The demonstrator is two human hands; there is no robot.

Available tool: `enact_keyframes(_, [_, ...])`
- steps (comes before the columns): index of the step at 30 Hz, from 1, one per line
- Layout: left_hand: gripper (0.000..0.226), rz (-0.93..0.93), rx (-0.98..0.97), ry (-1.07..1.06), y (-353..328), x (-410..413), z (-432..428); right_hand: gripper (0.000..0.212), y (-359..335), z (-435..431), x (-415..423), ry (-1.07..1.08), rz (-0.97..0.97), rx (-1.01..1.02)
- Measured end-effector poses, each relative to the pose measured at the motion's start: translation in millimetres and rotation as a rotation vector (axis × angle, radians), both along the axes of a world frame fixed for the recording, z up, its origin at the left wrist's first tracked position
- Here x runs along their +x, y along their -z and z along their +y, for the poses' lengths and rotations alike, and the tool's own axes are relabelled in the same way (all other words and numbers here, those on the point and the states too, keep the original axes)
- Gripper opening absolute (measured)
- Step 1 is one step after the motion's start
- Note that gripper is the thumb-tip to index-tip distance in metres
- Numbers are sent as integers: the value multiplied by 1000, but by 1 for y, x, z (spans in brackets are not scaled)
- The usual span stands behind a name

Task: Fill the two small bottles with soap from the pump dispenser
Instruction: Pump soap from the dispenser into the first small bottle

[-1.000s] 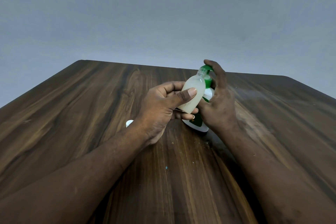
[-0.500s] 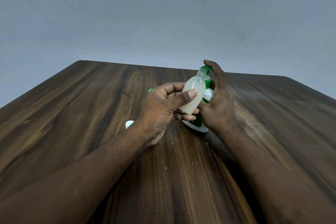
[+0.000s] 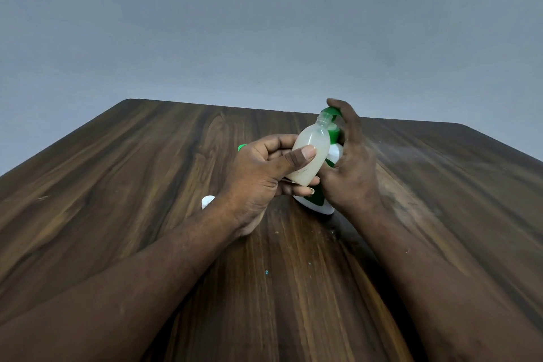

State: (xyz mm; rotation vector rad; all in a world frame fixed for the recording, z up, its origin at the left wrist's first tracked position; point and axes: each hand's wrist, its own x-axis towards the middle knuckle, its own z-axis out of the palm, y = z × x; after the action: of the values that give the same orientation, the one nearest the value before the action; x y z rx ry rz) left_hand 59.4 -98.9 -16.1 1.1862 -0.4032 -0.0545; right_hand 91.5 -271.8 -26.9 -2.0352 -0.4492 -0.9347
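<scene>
My left hand [image 3: 258, 176] grips a small translucent bottle [image 3: 312, 150], tilted, mostly full of whitish soap, its open neck held up under the green nozzle of the pump dispenser [image 3: 318, 204]. The dispenser is white with a green label and stands on the wooden table [image 3: 147, 185]. My right hand [image 3: 351, 167] wraps its body, with a finger on top of the green pump head [image 3: 330, 112]. A white rounded object [image 3: 207, 201] peeks out behind my left wrist. A green bit [image 3: 241, 147] shows behind my left hand; I cannot tell what either is.
The dark wood table runs to a far edge [image 3: 264, 107] with a plain grey wall behind. Small crumbs and a teal speck [image 3: 266, 272] lie on the table near my forearms.
Both hands, the small bottle and the dispenser have stayed nearly still. A green bit behind my left hand, hidden one second ago, has come into view.
</scene>
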Motion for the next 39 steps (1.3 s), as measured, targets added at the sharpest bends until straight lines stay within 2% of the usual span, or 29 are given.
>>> enact_keyframes(9, [40,1,17,5,1,-1,2,72,1,3,-3,-17,14,52])
enact_keyframes(18, [44,1,6,5,-2,-2,0,84,-1,1,-1,-4,-2,-3])
enact_keyframes(27, [47,10,15,1,-1,-3,3,74,0,3,-2,-7,-7,40])
enact_keyframes(34, [45,4,-1,1,-3,-2,0,85,-1,2,-2,-31,-3,25])
enact_keyframes(39, [45,6,6,-1,-3,-2,1,78,-1,2,-1,-21,-30,24])
